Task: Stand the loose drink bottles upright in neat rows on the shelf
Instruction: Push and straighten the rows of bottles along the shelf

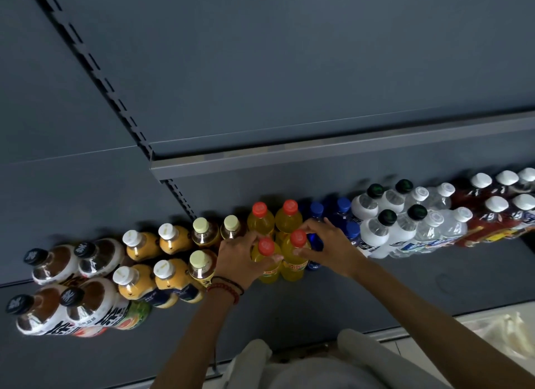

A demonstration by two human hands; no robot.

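Observation:
Upright drink bottles stand in two rows along the dark grey shelf (405, 287). In the middle are yellow bottles with red caps. My left hand (240, 255) grips the front left yellow bottle (267, 268) around its neck. My right hand (327, 243) holds the front right yellow bottle (295, 262), fingers around its red cap. Behind these stand two more yellow bottles (260, 219). To the right of my hands are blue-capped blue bottles (343, 210), partly hidden by my right hand.
Left of my hands stand cream-capped tea bottles (201, 262), white-capped orange bottles (170, 275) and black-capped brown bottles (86, 304). To the right are white bottles with black caps (379, 229), clear water bottles (434, 229) and red-labelled bottles (492, 214). An upper shelf edge (318, 154) overhangs. A plastic bag (509, 333) lies on the floor.

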